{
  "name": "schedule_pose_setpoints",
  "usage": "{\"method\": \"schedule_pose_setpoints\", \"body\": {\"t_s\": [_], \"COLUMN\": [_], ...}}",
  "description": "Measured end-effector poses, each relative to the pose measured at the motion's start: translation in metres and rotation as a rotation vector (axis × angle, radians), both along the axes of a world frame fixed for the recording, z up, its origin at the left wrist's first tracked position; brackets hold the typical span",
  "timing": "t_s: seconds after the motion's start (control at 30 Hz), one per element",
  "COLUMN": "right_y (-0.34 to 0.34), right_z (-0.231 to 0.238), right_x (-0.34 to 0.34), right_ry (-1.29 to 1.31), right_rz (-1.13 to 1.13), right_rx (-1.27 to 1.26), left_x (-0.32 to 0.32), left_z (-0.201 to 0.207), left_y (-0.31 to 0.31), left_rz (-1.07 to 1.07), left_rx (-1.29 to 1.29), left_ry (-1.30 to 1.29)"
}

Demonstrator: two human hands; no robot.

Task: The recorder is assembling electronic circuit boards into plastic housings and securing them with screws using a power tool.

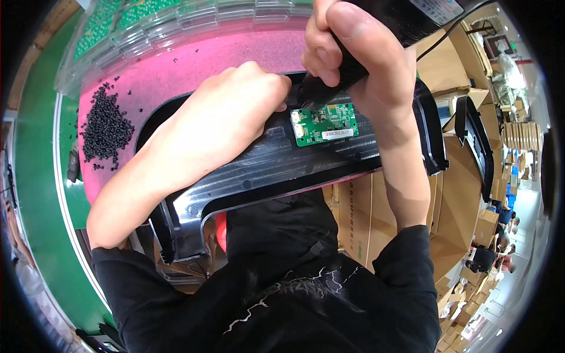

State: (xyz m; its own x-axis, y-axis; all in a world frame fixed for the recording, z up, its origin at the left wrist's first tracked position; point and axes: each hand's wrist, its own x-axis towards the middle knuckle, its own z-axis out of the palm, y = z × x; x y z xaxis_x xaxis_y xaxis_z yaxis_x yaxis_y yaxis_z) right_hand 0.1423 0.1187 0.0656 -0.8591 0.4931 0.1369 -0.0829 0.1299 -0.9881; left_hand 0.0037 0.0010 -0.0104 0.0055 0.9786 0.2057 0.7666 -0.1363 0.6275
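Board in shell, mid-frame; fastening looks unfinished. Right hand clamped on driver; left hand curled, can't tell grip. Screws piled, frame left.

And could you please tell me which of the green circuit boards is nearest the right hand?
The single green circuit board lying in the black plastic housing, beside the right hand; the other boards sit in clear plastic trays at upper left.
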Motion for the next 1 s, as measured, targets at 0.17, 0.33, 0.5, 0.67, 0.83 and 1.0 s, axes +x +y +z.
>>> {"method": "schedule_pose_setpoints", "body": {"t_s": [0.17, 0.33, 0.5, 0.67, 0.83, 1.0], "right_y": [-0.002, 0.0, 0.006, 0.002, -0.021, 0.002], "right_z": [-0.009, -0.023, -0.027, -0.031, -0.027, -0.02], "right_x": [0.005, 0.012, 0.015, 0.015, 0.0, 0.004], "right_ry": [0.118, 0.255, 0.373, 0.333, 0.203, 0.218], "right_rz": [-0.029, -0.07, 0.134, 0.033, -0.226, 0.113], "right_rx": [-0.113, -0.259, -0.193, -0.198, -0.272, -0.09], "left_x": [0.002, 0.001, 0.001, 0.002, 0.0, 0.004], "left_z": [0.005, 0.005, 0.002, 0.005, 0.0, 0.006], "left_y": [0.003, 0.003, 0.002, 0.001, 0.002, 0.002], "left_rz": [-0.074, -0.086, -0.07, -0.062, -0.055, -0.044], "left_rx": [-0.085, -0.119, -0.116, -0.103, -0.093, -0.12], "left_ry": [0.018, 0.028, 0.02, 0.043, 0.054, 0.047]}}
